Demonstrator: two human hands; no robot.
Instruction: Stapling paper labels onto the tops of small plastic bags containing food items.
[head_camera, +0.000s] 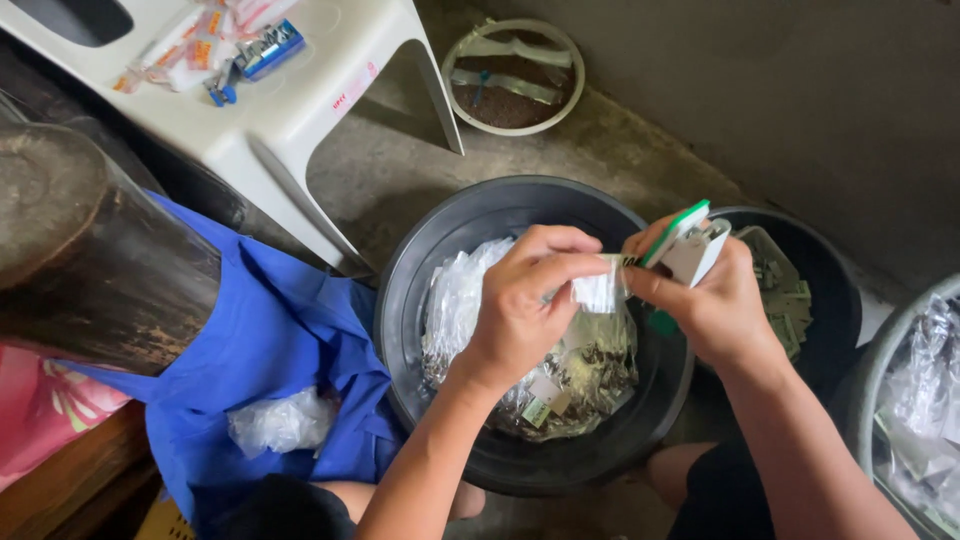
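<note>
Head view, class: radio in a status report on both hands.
Left hand pinches clear packet's folded top. Right hand grips green-white stapler at it. Black basin below, nothing blocking.

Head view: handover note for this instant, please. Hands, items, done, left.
Left hand: pinching the folded top of a small clear bag.
Right hand: grip closed on a green-and-white stapler, at the bag's fold.
Both over a black basin.
Done: a pile of filled clear bags lies in that basin.
Left: cannot tell whether this bag is stapled yet; second black basin on the right holds small paper labels.
</note>
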